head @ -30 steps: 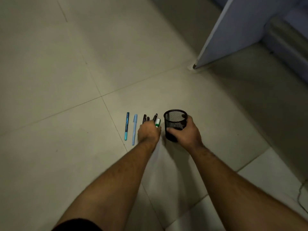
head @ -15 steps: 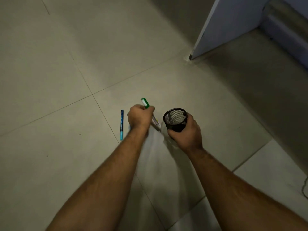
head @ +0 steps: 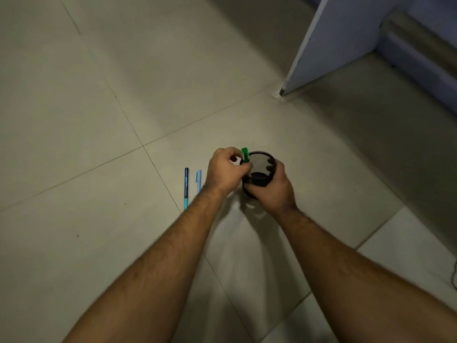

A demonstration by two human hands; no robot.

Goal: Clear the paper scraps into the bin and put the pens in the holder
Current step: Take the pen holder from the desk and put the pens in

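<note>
A black mesh pen holder [head: 262,161] sits on the tiled floor, gripped around its near side by my right hand [head: 273,190]. My left hand [head: 226,170] is closed on a green-capped pen [head: 245,154], held upright at the holder's left rim; its lower end is hidden by my fingers. Whether more pens are in that fist I cannot tell. Two pens lie on the floor to the left: a dark pen with a teal tip [head: 186,188] and a light blue pen [head: 198,180], partly behind my left wrist.
A pale panel [head: 331,43] stands on the floor at the upper right, its corner touching down near a tile joint. A step or ledge [head: 420,53] runs behind it. A thin cable [head: 453,273] shows at the right edge. No paper scraps or bin are in view.
My left hand lifted the green-capped pen off the floor and carried it right to the holder's rim. The right hand stayed on the holder. The dark pens that lay beside it are gone from the floor.
</note>
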